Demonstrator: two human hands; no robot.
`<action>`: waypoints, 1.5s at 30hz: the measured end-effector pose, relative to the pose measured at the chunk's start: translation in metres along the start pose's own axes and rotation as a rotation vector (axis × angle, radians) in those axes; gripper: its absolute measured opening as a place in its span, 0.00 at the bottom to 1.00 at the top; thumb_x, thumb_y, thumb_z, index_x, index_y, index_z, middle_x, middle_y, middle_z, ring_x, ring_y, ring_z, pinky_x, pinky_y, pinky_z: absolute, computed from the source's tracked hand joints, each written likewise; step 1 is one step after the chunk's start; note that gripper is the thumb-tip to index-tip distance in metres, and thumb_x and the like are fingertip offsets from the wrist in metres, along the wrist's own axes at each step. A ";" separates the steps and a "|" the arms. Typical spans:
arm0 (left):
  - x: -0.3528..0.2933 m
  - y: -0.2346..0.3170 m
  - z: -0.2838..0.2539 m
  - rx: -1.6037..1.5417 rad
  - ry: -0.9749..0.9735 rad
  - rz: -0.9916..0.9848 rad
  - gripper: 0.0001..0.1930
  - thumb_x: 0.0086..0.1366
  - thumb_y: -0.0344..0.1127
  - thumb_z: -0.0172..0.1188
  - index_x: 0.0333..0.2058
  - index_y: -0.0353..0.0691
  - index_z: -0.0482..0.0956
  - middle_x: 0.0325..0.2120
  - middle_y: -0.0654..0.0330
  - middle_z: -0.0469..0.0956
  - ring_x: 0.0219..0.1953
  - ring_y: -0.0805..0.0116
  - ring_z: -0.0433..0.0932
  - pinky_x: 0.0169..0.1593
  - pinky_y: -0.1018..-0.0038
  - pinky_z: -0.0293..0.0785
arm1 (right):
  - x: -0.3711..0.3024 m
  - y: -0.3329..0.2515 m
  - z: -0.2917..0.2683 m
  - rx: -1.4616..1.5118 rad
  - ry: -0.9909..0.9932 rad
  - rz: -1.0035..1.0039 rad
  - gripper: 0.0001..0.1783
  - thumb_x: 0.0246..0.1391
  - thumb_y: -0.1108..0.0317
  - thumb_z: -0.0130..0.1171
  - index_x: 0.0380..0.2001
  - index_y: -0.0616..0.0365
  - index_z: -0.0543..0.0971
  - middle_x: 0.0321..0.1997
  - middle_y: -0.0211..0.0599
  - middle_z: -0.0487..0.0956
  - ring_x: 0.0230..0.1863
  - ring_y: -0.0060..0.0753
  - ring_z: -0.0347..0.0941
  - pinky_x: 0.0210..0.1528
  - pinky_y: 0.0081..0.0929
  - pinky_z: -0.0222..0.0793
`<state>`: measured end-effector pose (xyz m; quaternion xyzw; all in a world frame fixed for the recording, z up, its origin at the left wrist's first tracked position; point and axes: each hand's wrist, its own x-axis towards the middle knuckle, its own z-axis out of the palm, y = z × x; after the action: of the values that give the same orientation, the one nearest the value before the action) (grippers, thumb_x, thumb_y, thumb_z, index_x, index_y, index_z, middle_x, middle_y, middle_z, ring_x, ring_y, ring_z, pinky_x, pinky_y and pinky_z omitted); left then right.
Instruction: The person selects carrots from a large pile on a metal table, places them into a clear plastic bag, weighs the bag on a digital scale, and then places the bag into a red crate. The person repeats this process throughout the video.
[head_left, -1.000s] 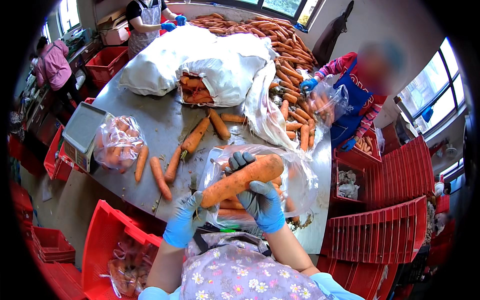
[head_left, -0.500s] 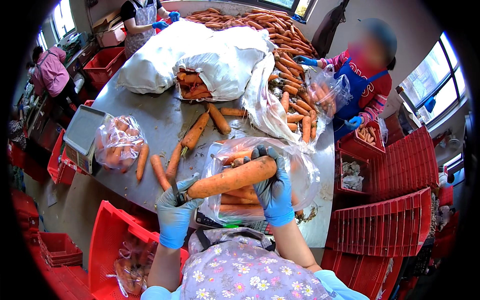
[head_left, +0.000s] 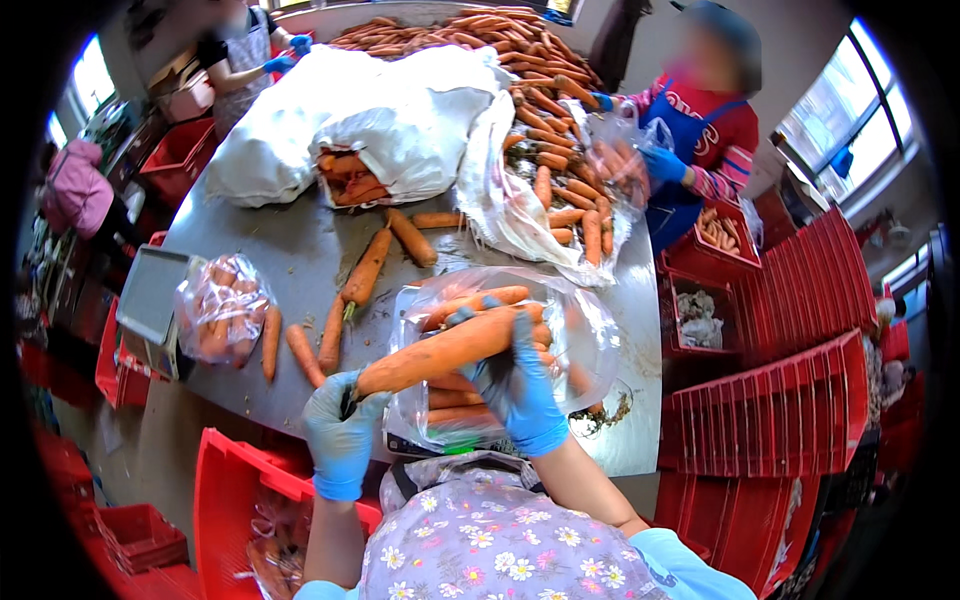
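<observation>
"Carrot (head_left: 435, 350) first: where is it, and how is it held?"

"Above the open plastic bag (head_left: 597, 330), slanting from eight o'clock up to two. The left hand (head_left: 345, 430) curls snugly round its lower end, with a dark object (head_left: 348, 404) that I can't make out; the right hand (head_left: 525, 395) wraps partway round near the upper end."

"How would it handle?"

"Probably stiff, hefty, slightly slick, and liable to snap if bent. Holding near both ends looks right."

"Anything different from half a second ago?"

"Both ends are gripped as before. At two o'clock, the co-worker's hand (head_left: 665, 166) is now up at a filled bag (head_left: 617, 168), not down by the red crate (head_left: 712, 268)."
</observation>
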<state>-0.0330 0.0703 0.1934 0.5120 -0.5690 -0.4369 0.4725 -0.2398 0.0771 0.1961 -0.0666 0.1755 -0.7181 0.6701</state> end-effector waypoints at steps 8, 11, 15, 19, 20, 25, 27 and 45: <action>0.009 -0.054 -0.039 -0.650 -0.026 -0.591 0.18 0.57 0.54 0.59 0.26 0.44 0.73 0.15 0.69 0.66 0.11 0.84 0.56 0.14 0.84 0.45 | -0.029 0.027 0.016 -0.558 -0.125 0.273 0.30 0.63 0.58 0.43 0.64 0.55 0.51 0.60 0.43 0.64 0.58 0.32 0.63 0.59 0.30 0.60; 0.014 -0.075 -0.030 -0.712 0.133 -0.655 0.18 0.58 0.54 0.59 0.24 0.45 0.72 0.14 0.69 0.66 0.08 0.84 0.51 0.12 0.82 0.40 | -0.039 0.020 0.011 -0.539 -0.052 0.241 0.28 0.63 0.65 0.45 0.63 0.59 0.53 0.55 0.36 0.69 0.50 0.26 0.70 0.51 0.22 0.68; 0.013 -0.137 -0.023 -0.558 0.343 -0.810 0.20 0.54 0.56 0.62 0.28 0.46 0.70 0.17 0.67 0.67 0.08 0.85 0.52 0.12 0.83 0.42 | -0.066 -0.017 0.017 -0.717 0.013 0.030 0.23 0.62 0.66 0.44 0.59 0.62 0.61 0.49 0.43 0.74 0.48 0.31 0.73 0.50 0.26 0.69; 0.011 -0.169 -0.008 -0.429 0.360 -0.882 0.25 0.51 0.59 0.64 0.34 0.44 0.71 0.24 0.66 0.67 0.14 0.82 0.55 0.16 0.83 0.46 | -0.098 -0.052 0.016 -0.829 0.157 -0.164 0.21 0.61 0.65 0.44 0.54 0.67 0.66 0.43 0.46 0.77 0.45 0.34 0.74 0.52 0.30 0.68; 0.013 -0.176 -0.006 -0.481 0.349 -0.886 0.25 0.51 0.60 0.63 0.34 0.43 0.71 0.25 0.65 0.67 0.14 0.82 0.55 0.16 0.83 0.46 | -0.104 -0.058 0.014 -0.806 0.166 -0.211 0.22 0.61 0.65 0.44 0.53 0.68 0.66 0.43 0.46 0.77 0.45 0.35 0.75 0.52 0.30 0.68; 0.023 -0.181 0.005 -0.568 0.307 -0.844 0.25 0.51 0.60 0.63 0.30 0.42 0.72 0.20 0.70 0.65 0.13 0.81 0.52 0.16 0.82 0.46 | -0.124 -0.064 0.000 -0.783 0.230 -0.328 0.22 0.60 0.64 0.46 0.51 0.70 0.68 0.42 0.46 0.77 0.42 0.33 0.75 0.49 0.29 0.69; 0.022 -0.177 0.011 -0.536 0.333 -0.858 0.24 0.52 0.60 0.63 0.27 0.42 0.72 0.13 0.71 0.60 0.11 0.80 0.51 0.15 0.81 0.45 | -0.129 -0.061 -0.004 -0.765 0.244 -0.316 0.22 0.60 0.63 0.46 0.51 0.70 0.68 0.41 0.45 0.77 0.42 0.33 0.76 0.49 0.29 0.69; 0.069 -0.185 0.005 0.237 0.290 -0.209 0.14 0.62 0.30 0.50 0.45 0.33 0.76 0.40 0.54 0.78 0.41 0.68 0.76 0.48 0.74 0.69 | -0.115 -0.013 0.009 -0.772 0.194 0.041 0.20 0.61 0.66 0.44 0.52 0.68 0.68 0.42 0.43 0.76 0.45 0.32 0.73 0.51 0.30 0.68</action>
<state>-0.0086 -0.0154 0.0177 0.6778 -0.4862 -0.3352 0.4380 -0.2386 0.1891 0.2251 -0.2419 0.4961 -0.5890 0.5903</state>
